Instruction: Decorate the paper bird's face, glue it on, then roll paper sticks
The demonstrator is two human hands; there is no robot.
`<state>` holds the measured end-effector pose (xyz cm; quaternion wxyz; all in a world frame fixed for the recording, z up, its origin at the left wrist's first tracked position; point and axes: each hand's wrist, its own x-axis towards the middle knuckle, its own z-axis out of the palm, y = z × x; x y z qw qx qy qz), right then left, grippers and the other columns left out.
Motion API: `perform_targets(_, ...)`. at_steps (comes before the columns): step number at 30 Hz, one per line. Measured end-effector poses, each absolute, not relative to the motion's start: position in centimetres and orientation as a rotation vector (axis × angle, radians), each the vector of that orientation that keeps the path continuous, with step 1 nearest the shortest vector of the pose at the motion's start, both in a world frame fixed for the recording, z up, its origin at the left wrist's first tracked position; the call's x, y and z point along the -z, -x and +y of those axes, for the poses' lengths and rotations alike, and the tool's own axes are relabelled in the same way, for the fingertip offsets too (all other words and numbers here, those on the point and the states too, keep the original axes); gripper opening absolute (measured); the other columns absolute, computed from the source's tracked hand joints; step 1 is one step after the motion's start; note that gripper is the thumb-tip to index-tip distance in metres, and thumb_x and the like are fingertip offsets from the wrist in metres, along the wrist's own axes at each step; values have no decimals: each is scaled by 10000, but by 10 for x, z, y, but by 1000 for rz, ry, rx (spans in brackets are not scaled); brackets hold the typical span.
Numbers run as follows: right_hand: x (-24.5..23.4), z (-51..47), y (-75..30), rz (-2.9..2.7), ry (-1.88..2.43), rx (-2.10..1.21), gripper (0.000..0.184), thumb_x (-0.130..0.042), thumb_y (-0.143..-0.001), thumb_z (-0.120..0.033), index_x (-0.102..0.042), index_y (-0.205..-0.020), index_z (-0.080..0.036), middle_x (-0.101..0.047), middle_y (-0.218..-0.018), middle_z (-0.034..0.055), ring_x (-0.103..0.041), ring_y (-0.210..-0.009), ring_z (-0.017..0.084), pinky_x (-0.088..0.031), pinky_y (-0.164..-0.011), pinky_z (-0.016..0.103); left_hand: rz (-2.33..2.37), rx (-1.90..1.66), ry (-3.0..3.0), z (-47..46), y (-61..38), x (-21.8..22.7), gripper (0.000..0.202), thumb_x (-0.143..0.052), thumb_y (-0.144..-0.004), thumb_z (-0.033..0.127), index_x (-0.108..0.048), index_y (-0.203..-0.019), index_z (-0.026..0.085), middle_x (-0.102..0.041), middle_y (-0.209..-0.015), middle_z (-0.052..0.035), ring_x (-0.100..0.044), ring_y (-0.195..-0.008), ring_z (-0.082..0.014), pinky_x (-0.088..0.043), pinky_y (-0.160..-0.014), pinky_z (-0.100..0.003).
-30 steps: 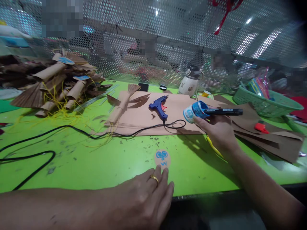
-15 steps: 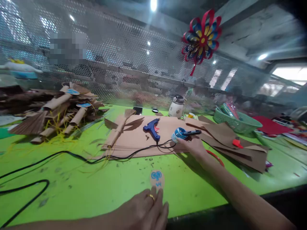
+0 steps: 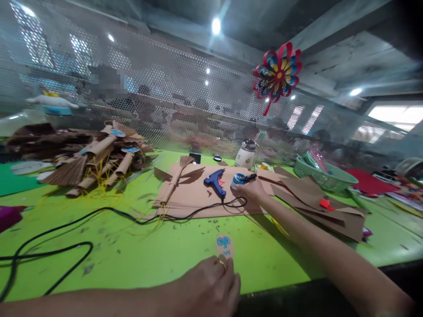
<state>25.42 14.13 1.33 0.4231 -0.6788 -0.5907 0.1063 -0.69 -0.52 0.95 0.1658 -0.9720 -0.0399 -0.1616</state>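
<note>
While the left hand stays at the near edge of the table, the right hand is farther out than half a second ago, now over the cardboard. View sits higher too: more ceiling, pinwheel lower in frame.

Right hand: clenched around a roll and a marker together. Roll is now just beside the glue gun; contact cannot be told.

Left hand: released, fingers loosely bent, grasping nothing. Fingertips touch the near rim of a disc, same as before.

Disc: small tan oval, flat on the green table, blue drawing on its face, detail too small to read. Roll: blue and white, round. Marker: black, lying across the roll's top, pointing right.

Count: one disc, one roll, one marker, one glue gun trailing a black cord, one basket, one bottle, one ring on the left hand.
</note>
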Motion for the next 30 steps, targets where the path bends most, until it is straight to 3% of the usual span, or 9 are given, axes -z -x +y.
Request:
perform_targets(7,5,150,-256,-1411,1541,-656,344,-729,-535,-255,-632,-823,-92,-683,-843,106,-623,-740,207,-512,-668,321,-27,458,2865,-4,8,-8,231,-438,-761,179,-532,-933,57,-584,-949,-215,-551,-878,-257,-441,-747,-401)
perform_targets(12,0,136,-265,-1358,1600,-614,361,-749,-503,-254,-637,-801,-84,-681,-815,109,-619,-723,204,-513,-623,304,-36,400,2869,-4,6,-7,246,-430,-763,172,-530,-955,56,-580,-972,-219,-554,-880,-257,-444,-754,-401)
perform_targets(18,0,124,-270,-1317,1663,-617,235,-699,-572,-232,-629,-751,-97,-651,-708,70,-612,-606,170,-512,-545,265,-14,376,2807,-6,5,-9,319,-423,-775,178,-505,-1039,18,-558,-1040,-257,-555,-930,-280,-445,-774,-418)
perform_targets(25,12,105,-282,-1241,1639,-575,479,-693,-594,-253,-591,-1034,-90,-638,-881,88,-610,-638,137,-529,-588,268,-2,357,2768,-6,5,-4,418,-435,-789,189,-442,-1150,-21,-516,-1112,-304,-527,-1024,-333,-454,-776,-450)
perform_targets(30,8,105,-278,-1319,1636,-524,495,-674,-615,-285,-581,-1062,-92,-635,-888,92,-599,-670,142,-509,-575,249,3,397,2777,-8,4,-12,379,-465,-787,209,-485,-1103,0,-567,-1034,-264,-532,-1015,-330,-463,-784,-450)
